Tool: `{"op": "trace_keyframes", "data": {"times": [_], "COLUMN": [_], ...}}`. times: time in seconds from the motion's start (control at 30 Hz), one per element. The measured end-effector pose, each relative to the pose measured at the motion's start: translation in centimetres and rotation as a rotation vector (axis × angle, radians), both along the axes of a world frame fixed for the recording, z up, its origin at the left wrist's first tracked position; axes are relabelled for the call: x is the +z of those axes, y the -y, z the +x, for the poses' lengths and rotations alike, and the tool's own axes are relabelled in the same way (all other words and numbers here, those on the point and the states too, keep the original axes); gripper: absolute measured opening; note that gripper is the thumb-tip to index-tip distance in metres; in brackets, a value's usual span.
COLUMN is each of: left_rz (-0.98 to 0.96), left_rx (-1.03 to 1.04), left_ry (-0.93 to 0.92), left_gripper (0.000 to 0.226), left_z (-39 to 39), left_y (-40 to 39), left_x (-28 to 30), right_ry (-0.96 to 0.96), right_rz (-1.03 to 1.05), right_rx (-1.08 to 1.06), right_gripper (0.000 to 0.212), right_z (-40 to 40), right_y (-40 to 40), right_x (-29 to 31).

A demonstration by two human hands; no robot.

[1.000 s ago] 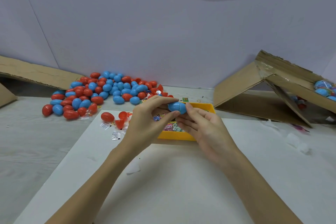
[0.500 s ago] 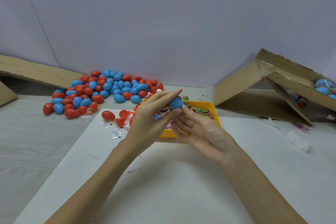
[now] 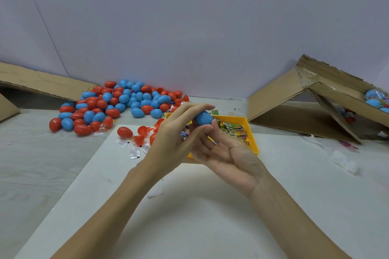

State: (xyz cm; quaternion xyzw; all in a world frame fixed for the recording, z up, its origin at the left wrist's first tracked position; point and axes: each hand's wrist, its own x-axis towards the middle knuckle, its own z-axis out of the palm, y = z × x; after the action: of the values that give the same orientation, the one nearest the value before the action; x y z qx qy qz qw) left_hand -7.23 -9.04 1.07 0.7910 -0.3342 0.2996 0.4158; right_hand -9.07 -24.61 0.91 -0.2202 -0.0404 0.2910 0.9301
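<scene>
Within the last second the right hand [image 3: 229,153] has let go of the blue egg [image 3: 203,118] and now lies spread, palm up, just beneath it. The left hand [image 3: 168,141] alone pinches the egg between thumb and forefinger above the yellow tray [image 3: 253,143]. The seam appears shut, so the egg is judged closed and ready to set aside.

One held egg [image 3: 203,118], one yellow tray [image 3: 251,136], one left hand [image 3: 170,139], one right hand [image 3: 229,155].
</scene>
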Motion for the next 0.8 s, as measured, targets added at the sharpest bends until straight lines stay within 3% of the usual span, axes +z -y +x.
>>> {"op": "trace_keyframes", "data": {"times": [0.3, 0.43, 0.5, 0.6, 0.7, 0.8], "left_rz": [0.036, -0.063, -0.151, -0.287, -0.381, -0.461], "left_rx": [0.044, -0.06, -0.054, -0.052, -0.07, -0.019], "left_ry": [0.06, -0.238, -0.41, -0.606, -0.686, -0.704], "left_gripper": [0.032, 0.035, 0.037, 0.033, 0.031, 0.031], "left_z": [0.1, -0.1, -0.2, -0.2, -0.2, 0.2], "left_y": [0.2, 0.0, 0.1, 0.4, 0.4, -0.3], "left_x": [-0.1, -0.1, -0.1, 0.0, -0.1, 0.1], "right_ry": [0.054, 0.105, 0.226, 0.522, 0.765, 0.892], "right_rz": [-0.027, -0.171, -0.376, -0.906, -1.138, -1.35], "right_rx": [-0.081, -0.236, -0.399, -0.702, -0.715, -0.765], "right_gripper": [0.024, 0.037, 0.043, 0.031, 0.036, 0.036], "right_z": [0.3, 0.9, 1.1, 1.1, 1.3, 1.9], "right_y": [-0.3, -0.3, -0.2, 0.1, 0.2, 1.1], "right_x": [-0.4, -1.0, -1.4, -1.9, -2.2, -2.3]}}
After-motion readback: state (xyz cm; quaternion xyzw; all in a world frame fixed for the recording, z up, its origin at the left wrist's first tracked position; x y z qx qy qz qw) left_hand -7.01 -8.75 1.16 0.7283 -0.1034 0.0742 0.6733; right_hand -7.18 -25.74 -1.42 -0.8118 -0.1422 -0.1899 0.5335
